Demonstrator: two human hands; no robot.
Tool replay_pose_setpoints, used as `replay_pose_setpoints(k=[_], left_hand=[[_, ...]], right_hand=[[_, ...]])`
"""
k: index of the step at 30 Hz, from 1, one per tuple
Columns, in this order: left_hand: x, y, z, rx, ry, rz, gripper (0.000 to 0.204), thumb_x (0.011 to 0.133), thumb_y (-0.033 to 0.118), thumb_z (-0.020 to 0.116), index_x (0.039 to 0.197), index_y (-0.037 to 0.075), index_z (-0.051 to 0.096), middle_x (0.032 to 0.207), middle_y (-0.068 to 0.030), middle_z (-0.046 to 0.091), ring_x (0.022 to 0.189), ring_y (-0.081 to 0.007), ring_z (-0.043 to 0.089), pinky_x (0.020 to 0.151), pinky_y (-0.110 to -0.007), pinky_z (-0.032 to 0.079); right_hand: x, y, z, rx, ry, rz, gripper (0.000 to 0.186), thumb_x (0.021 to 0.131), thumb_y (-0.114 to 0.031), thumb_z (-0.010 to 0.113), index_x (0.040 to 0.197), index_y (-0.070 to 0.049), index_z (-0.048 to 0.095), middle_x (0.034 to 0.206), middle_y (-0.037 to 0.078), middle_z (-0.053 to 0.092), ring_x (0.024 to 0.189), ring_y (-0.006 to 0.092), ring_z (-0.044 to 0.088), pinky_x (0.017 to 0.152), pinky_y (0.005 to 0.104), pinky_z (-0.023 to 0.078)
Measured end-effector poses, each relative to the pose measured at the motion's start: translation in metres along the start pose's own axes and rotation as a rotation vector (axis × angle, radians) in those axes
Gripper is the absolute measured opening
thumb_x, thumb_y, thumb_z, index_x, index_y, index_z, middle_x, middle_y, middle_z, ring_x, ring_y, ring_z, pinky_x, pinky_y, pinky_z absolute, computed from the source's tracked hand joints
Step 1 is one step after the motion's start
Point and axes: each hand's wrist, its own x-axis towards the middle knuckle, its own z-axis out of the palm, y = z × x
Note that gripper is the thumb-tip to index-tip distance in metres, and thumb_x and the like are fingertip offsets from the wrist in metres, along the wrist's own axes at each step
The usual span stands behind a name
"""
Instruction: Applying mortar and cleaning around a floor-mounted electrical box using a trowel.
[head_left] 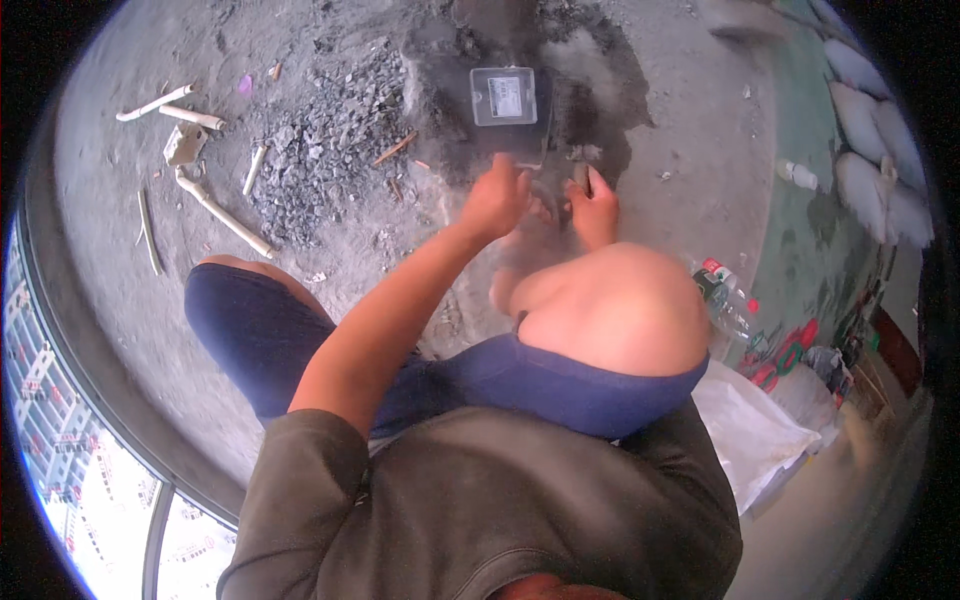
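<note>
My left hand (pixel 497 200) is closed just in front of a dark flat patch on the ground. A thin pale edge shows by its fingertips, but what it grips, if anything, is hidden. To its right, my right hand (pixel 596 212) is closed with the thumb raised, around a small dark piece (pixel 580 178) too blurred to name. Beyond both hands lies a clear plastic box (pixel 480 98) with rounded corners and a white label (pixel 506 97). Neither hand touches this box.
Grey gravel (pixel 325 150) is heaped on the dusty floor (pixel 700 170) at left. Farther left lie pale pipe pieces (pixel 225 215). A plastic bottle (pixel 735 312) and a white sack (pixel 745 430) are beside my right knee (pixel 625 305). Filled sacks (pixel 860 120) line the far right.
</note>
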Motion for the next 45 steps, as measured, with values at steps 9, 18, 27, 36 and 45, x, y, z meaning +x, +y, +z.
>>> replay_pose_setpoints(k=[9, 18, 27, 36, 45], left_hand=[[0.020, 0.021, 0.021, 0.048, -0.127, -0.075, 0.036, 0.090, 0.032, 0.049, 0.099, -0.001, 0.036, 0.093, -0.0303, 0.057, 0.088, -0.0488, 0.055, 0.076, -0.052, 0.043], [0.027, 0.024, 0.025, 0.079, -0.079, -0.032, 0.034, 0.090, 0.030, 0.050, 0.095, 0.000, 0.034, 0.084, -0.0319, 0.057, 0.082, -0.0502, 0.054, 0.068, -0.054, 0.043], [0.033, 0.023, 0.030, 0.080, -0.062, -0.149, 0.034, 0.089, 0.029, 0.051, 0.095, 0.000, 0.035, 0.086, -0.0323, 0.058, 0.083, -0.0496, 0.056, 0.071, -0.055, 0.044], [0.039, 0.025, 0.051, 0.052, 0.001, -0.259, 0.032, 0.089, 0.025, 0.053, 0.098, -0.002, 0.039, 0.094, -0.0286, 0.059, 0.091, -0.0451, 0.057, 0.078, -0.049, 0.045], [0.045, 0.023, 0.050, 0.072, 0.058, -0.258, 0.032, 0.089, 0.028, 0.051, 0.096, 0.000, 0.037, 0.089, -0.0300, 0.059, 0.085, -0.0471, 0.058, 0.073, -0.052, 0.046]], right_hand=[[-0.004, -0.010, 0.006, -0.270, 0.046, -0.132, 0.031, 0.077, -0.020, 0.067, 0.100, 0.000, 0.059, 0.079, 0.020, 0.064, 0.072, 0.0342, 0.062, 0.067, 0.0411, 0.047], [0.004, -0.004, 0.005, -0.212, -0.008, -0.085, 0.040, 0.078, -0.019, 0.066, 0.109, 0.004, 0.056, 0.093, 0.024, 0.063, 0.084, 0.0345, 0.063, 0.075, 0.0399, 0.048], [-0.002, -0.013, 0.010, -0.255, 0.047, -0.146, 0.041, 0.077, -0.019, 0.066, 0.112, 0.001, 0.057, 0.094, 0.024, 0.063, 0.087, 0.0361, 0.063, 0.076, 0.0407, 0.048], [0.010, 0.006, 0.017, -0.238, 0.057, -0.099, 0.038, 0.078, -0.019, 0.066, 0.110, -0.001, 0.059, 0.100, 0.022, 0.062, 0.093, 0.0376, 0.061, 0.080, 0.0408, 0.047], [0.021, 0.015, 0.013, 0.315, -0.134, 0.074, 0.019, 0.083, -0.012, 0.061, 0.101, -0.003, 0.061, 0.079, 0.001, 0.060, 0.070, 0.0111, 0.054, 0.063, 0.0272, 0.045]])
